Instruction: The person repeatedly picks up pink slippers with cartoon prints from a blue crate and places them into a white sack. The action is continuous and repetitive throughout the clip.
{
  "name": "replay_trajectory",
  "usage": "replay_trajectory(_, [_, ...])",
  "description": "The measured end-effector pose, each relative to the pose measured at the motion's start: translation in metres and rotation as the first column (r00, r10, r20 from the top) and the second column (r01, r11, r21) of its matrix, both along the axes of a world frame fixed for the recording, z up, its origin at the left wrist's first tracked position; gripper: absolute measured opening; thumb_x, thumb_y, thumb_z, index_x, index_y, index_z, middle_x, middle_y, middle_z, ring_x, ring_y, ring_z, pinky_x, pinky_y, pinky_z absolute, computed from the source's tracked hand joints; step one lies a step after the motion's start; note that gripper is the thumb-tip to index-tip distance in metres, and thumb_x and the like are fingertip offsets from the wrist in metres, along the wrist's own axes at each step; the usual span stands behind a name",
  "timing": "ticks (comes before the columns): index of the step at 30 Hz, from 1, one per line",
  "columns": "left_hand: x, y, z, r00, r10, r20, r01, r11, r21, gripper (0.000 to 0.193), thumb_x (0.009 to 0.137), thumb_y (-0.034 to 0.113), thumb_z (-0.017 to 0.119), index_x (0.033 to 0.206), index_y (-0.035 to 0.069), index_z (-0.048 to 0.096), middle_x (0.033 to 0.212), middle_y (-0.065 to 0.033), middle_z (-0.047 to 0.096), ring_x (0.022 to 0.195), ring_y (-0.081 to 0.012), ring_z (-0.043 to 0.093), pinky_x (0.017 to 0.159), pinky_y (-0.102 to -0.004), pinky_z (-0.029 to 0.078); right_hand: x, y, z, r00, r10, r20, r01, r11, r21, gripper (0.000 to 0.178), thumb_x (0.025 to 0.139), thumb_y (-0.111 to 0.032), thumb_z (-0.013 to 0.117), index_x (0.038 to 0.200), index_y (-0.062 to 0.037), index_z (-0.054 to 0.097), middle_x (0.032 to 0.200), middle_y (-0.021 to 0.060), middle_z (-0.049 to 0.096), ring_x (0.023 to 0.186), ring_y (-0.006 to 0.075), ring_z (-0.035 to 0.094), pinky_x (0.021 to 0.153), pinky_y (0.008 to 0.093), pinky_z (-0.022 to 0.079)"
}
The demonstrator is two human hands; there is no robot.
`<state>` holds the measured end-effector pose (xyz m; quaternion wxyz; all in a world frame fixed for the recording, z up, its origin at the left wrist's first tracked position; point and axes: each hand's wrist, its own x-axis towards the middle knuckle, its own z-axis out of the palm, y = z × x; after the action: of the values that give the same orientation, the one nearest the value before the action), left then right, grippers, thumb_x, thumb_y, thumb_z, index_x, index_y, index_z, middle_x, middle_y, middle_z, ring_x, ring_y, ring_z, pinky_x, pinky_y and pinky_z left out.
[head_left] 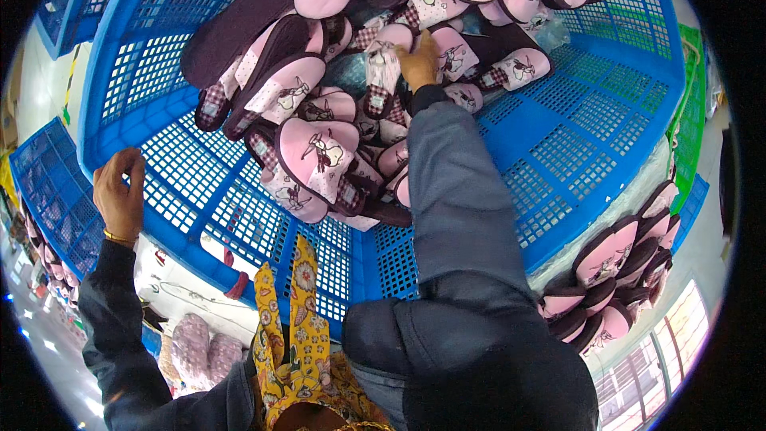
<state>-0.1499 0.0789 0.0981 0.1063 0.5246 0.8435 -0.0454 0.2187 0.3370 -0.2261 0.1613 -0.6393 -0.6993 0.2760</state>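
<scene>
A large blue plastic basket (550, 152) with lattice walls holds a heap of pink and dark-brown slippers (319, 152) with a cartoon dog print and checked insoles. My right hand (419, 62) reaches into the heap, fingers closed at the edge of a pale slipper (383, 68). The fingertips are partly hidden against it. At the basket's left corner my left hand (120, 195) is curled over the rim. Some slippers lie sole up, others print up, tilted across one another. Clear plastic wrapping (351, 72) shows between them.
More slippers (614, 263) are piled outside the basket at the right. Another blue basket (60, 191) stands at the left, and a green crate (690, 120) at the right. Bagged pinkish goods (195, 347) lie below the near side. Yellow patterned cloth ties (303, 295) hang in front of me.
</scene>
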Motion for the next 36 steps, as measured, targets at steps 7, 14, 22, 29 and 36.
replay_trajectory(7, [-0.001, -0.006, 0.002, 0.999, 0.038, -0.002, -0.038, 0.999, -0.016, 0.012, 0.088, 0.013, 0.063, 0.098, 0.008, 0.066, 0.095, -0.0071, 0.069, 0.087, -0.0242, 0.062, 0.083, -0.0343, 0.045, 0.094, -0.02, -0.022, 0.853, -0.501, 0.146, 0.521, 0.798, -0.303, 0.031, 0.083, -0.012, 0.066, 0.111, -0.001, 0.057, 0.098, 0.0159, 0.065, 0.083, 0.0304, 0.065, 0.079, 0.0399, 0.05])
replay_trajectory(14, [0.001, 0.0, -0.003, 0.999, -0.021, -0.037, 0.023, 0.999, 0.047, 0.009, 0.086, 0.014, 0.064, 0.093, 0.008, 0.067, 0.088, -0.0059, 0.069, 0.08, -0.0218, 0.062, 0.077, -0.0323, 0.044, 0.117, -0.028, -0.081, 0.985, -0.16, -0.059, 0.154, 0.984, -0.091, 0.016, 0.082, -0.022, 0.068, 0.089, -0.0083, 0.068, 0.089, 0.014, 0.068, 0.085, 0.0342, 0.065, 0.076, 0.0416, 0.05])
replay_trajectory(22, [-0.007, -0.009, -0.008, 0.998, 0.058, -0.012, -0.058, 0.998, 0.015, 0.011, 0.088, 0.015, 0.064, 0.096, 0.007, 0.068, 0.09, -0.0069, 0.069, 0.084, -0.0216, 0.06, 0.078, -0.0318, 0.046, 0.087, -0.059, -0.194, 0.872, -0.482, 0.085, 0.445, 0.707, -0.55, 0.02, 0.085, -0.019, 0.065, 0.099, -0.0049, 0.062, 0.1, 0.0123, 0.062, 0.093, 0.0274, 0.061, 0.074, 0.0411, 0.051])
replay_trajectory(29, [-0.005, -0.007, -0.009, 0.996, 0.088, -0.018, -0.088, 0.996, 0.007, 0.013, 0.089, 0.016, 0.063, 0.097, 0.006, 0.067, 0.093, -0.0088, 0.068, 0.088, -0.022, 0.06, 0.08, -0.032, 0.046, 0.076, -0.072, -0.132, 0.262, -0.819, -0.511, 0.117, 0.553, -0.825, 0.019, 0.091, -0.005, 0.054, 0.11, -0.0076, 0.049, 0.092, 0.0038, 0.051, 0.075, 0.0146, 0.052, 0.058, 0.0251, 0.043])
replay_trajectory(36, [-0.007, -0.007, -0.008, 0.998, 0.047, -0.037, -0.047, 0.999, 0.017, 0.011, 0.089, 0.017, 0.063, 0.093, 0.007, 0.067, 0.09, -0.0066, 0.068, 0.082, -0.022, 0.059, 0.078, -0.0322, 0.045, 0.016, -0.092, -0.057, 0.09, -0.882, -0.463, 0.294, 0.468, -0.833, 0.022, 0.085, -0.003, 0.061, 0.104, -0.0094, 0.052, 0.092, 0.0031, 0.058, 0.078, 0.0136, 0.056, 0.071, 0.027, 0.048])
